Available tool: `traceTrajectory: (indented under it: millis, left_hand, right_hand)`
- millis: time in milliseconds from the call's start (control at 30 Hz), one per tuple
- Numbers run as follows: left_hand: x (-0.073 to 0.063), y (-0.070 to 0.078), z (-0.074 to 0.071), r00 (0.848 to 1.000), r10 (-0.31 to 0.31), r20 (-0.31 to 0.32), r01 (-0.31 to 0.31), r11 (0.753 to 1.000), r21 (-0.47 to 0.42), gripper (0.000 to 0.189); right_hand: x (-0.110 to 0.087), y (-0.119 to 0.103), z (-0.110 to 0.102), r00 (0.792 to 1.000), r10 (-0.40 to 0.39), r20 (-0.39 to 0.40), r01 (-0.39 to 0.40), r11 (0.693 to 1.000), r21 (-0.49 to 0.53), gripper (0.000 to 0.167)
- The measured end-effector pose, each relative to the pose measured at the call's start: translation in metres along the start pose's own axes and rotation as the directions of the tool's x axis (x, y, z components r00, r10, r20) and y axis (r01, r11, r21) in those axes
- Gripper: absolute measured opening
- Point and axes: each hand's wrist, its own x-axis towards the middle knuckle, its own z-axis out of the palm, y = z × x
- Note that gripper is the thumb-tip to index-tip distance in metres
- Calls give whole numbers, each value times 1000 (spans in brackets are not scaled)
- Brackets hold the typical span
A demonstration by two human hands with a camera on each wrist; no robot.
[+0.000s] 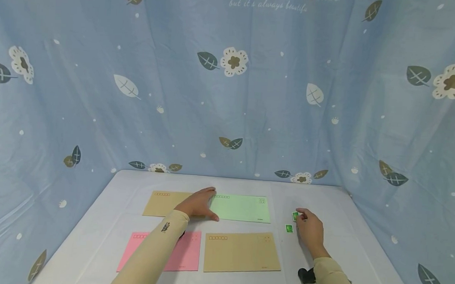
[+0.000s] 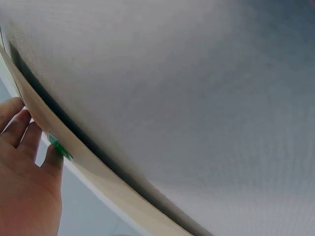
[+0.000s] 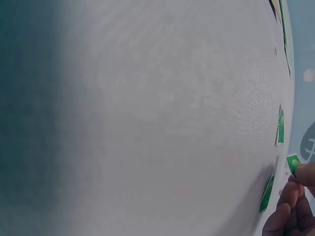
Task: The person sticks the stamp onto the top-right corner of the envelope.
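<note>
My left hand (image 1: 197,202) lies spread over the right part of the upper brown envelope (image 1: 161,205), its thumb reaching the left edge of the mint green envelope (image 1: 239,209). In the left wrist view a small green stamp (image 2: 60,146) shows on the brown envelope, right at the thumb tip. Over on the right, my right hand (image 1: 309,230) pinches a green stamp (image 3: 292,163) between thumb and finger. Another green stamp (image 1: 289,228) lies on the table just left of that hand. The right wrist view shows two stamps on the cloth near the held one.
A pink envelope (image 1: 184,253) lies partly beneath the left forearm. Beside it is a lower brown envelope (image 1: 242,253). White cloth (image 1: 107,221) covers the table, and a blue patterned curtain (image 1: 259,118) hangs behind and along both sides.
</note>
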Motion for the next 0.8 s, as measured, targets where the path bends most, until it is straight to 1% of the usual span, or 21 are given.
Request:
traceTrajectory:
  millis: [233, 367, 533, 800]
  left_hand:
    - [1, -2, 1, 1000, -5, -3, 5, 1000, 1, 115]
    - [2, -4, 3, 1000, -9, -1, 9, 1000, 6, 116]
    - [2, -5, 4, 1000, -3, -3, 3, 1000, 6, 115]
    - [3, -5, 5, 1000, -8, -10, 8, 1000, -9, 115]
  right_hand:
    - [-1, -9, 0, 1000, -12, -7, 12, 1000, 22, 31]
    - [-3, -14, 1, 1000, -8, -6, 8, 1000, 15, 30]
    - [-3, -17, 3, 1000, -14, -13, 15, 1000, 14, 29]
    - [-3, -19, 3, 1000, -26, -13, 26, 999, 42, 30]
